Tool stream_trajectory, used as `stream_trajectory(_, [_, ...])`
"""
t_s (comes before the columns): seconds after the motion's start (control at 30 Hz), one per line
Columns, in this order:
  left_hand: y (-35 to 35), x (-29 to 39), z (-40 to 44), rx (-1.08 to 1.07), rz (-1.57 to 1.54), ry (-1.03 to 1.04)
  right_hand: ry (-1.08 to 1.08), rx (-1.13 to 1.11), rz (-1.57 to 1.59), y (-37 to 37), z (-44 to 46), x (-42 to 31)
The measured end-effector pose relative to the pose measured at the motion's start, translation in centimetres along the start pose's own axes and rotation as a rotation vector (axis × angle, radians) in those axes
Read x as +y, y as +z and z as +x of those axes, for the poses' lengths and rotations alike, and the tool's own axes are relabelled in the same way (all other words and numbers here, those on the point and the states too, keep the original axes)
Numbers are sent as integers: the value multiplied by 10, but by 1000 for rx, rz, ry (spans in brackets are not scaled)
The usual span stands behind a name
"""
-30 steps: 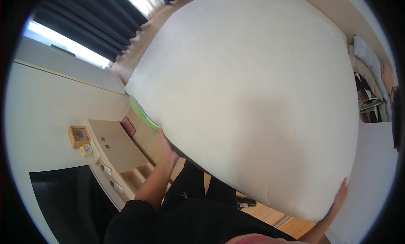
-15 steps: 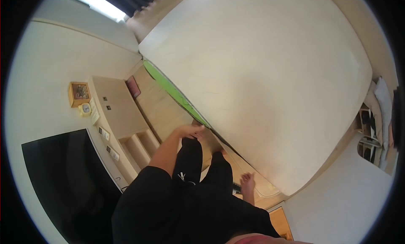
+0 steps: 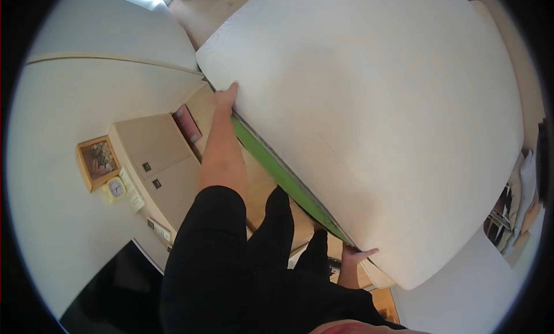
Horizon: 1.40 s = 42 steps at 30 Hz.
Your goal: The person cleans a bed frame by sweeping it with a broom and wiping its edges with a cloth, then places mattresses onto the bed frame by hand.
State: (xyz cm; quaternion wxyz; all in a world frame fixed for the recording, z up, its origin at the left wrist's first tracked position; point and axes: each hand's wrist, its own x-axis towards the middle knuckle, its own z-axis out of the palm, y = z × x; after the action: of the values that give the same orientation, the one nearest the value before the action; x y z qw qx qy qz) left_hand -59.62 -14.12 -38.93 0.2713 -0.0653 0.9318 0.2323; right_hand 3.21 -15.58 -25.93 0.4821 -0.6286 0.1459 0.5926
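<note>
A large mattress [image 3: 375,120] with a white top fills the middle and right of the view. Its near side shows a green band [image 3: 283,177]. My left hand [image 3: 227,95] grips the mattress edge near its far left corner, thumb on the white top and fingers hidden beneath. Towards the near right corner, my right hand [image 3: 356,255] holds the same edge, its thumb lying over the top and its other fingers out of sight.
A wooden cabinet [image 3: 153,155] stands on my left, carrying a framed box [image 3: 98,161] and a yellow clock [image 3: 115,188]. Beside it is a black television screen [image 3: 118,293]. Folded cloths [image 3: 522,189] lie on a shelf at the right.
My left hand has moved up from near my knee to the mattress edge. My right hand has come onto the edge near the other corner. More of the green side shows.
</note>
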Motion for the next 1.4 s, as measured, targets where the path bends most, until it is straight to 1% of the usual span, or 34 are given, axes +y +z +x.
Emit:
stream_trajectory(0.07, [6, 4, -3, 193, -136, -66, -45, 19, -25, 5, 6, 8])
stream_trajectory(0.1, [5, -8, 11, 187, -135, -68, -84, 36, -41, 6, 7, 9])
stream_trajectory(0.13, [1, -24, 29, -113, -447, -132, -91, 42, -37, 2, 7, 5])
stream_trajectory(0.17, [-2, -30, 43, -424, -751, -184, -127, 94, -78, -3, 10, 4])
stream_trajectory(0.2, [-11, -27, 41, -480, -773, -275, -163, 144, -110, 1, 14, 10])
stream_trajectory(0.23, [-20, -25, 34, -536, -790, -366, -172, 144, -81, 4, 18, 14])
stream_trajectory(0.3, [-12, -34, 35, -603, -976, -389, -184, 129, -67, 22, 7, 18])
stream_trajectory(0.33, [-7, -37, 36, -617, -966, -383, -244, 108, -85, 17, 14, 18])
stream_trajectory(0.37, [-2, -39, 36, -591, -1004, -294, -249, 117, -71, 10, 20, 15])
stream_trajectory(0.4, [2, -39, 37, -564, -1043, -200, -268, 75, -73, 4, 25, 12])
stream_trajectory(0.43, [2, -36, 38, -577, -1031, -186, -287, 34, -71, -3, 29, 11])
stream_trajectory(0.47, [0, -34, 39, -512, -1028, -162, -287, 41, -50, -8, 32, 9])
stream_trajectory(0.5, [-4, -33, 38, -450, -1024, -138, -337, 30, -68, -11, 34, 8])
stream_trajectory(0.53, [-9, -31, 34, -471, -1009, -120, -391, 19, -79, -14, 36, 5])
stream_trajectory(0.6, [-17, -26, 25, -472, -1003, -54, -378, 30, -37, -19, 34, -4])
stream_trajectory(0.67, [-23, -20, 9, -406, -969, -65, -364, 35, 16, -20, 29, -17])
stream_trajectory(0.7, [-27, -22, 0, -436, -954, -37, -364, -1, 28, -20, 22, -25])
stream_trajectory(0.73, [-29, -22, -10, -451, -1008, -30, -367, -36, 33, -17, 14, -40])
stream_trajectory(0.77, [-31, -24, -25, -467, -1064, -31, -377, -40, 25, -15, 6, -58])
stream_trajectory(0.8, [-34, -25, -45, -498, -1052, -13, -385, -44, 20, -19, 1, -75])
stream_trajectory(0.83, [-35, -22, -70, -492, -1074, -27, -365, -77, 66, -26, 4, -94])
stream_trajectory(0.9, [-41, -11, -112, -477, -1118, -62, -353, -118, 91, -11, -6, -147])
stream_trajectory(0.93, [-32, -52, -118, -472, -1084, -36, -326, -96, 127, -65, 25, -125])
stream_trajectory(1.0, [-41, -56, -185, -522, -1148, -82, -322, -218, 139, -78, 44, -176])
stream_trajectory(1.03, [-50, -58, -217, -618, -1197, -53, -350, -259, 128, -78, 48, -211])
stream_trajectory(1.07, [-56, -55, -267, -566, -1190, -23, -366, -299, 120, -85, 62, -243])
stream_trajectory(1.13, [-62, -70, -335, -493, -1187, -45, -334, -313, 131, -86, 63, -303])
stream_trajectory(1.17, [-66, -100, -347, -471, -1157, -32, -382, -340, 100, -113, 78, -300])
stream_trajectory(1.2, [-59, -105, -388, -484, -1151, -23, -429, -373, 50, -117, 96, -335])
stream_trajectory(1.23, [-50, -117, -426, -560, -1155, 19, -557, -283, -60, -129, 106, -356])
stream_trajectory(1.27, [-39, -131, -461, -634, -1156, 58, -575, -276, -92, -141, 107, -373])
stream_trajectory(1.3, [-24, -147, -496, -798, -1196, 70, -587, -266, -128, -151, 104, -383])
stream_trajectory(1.37, [16, -185, -530, -796, -1218, -72, -562, -330, -317, -170, 92, -382])
stream_trajectory(1.4, [37, -190, -570, -749, -1227, -164, -485, -340, -428, -192, 102, -369])
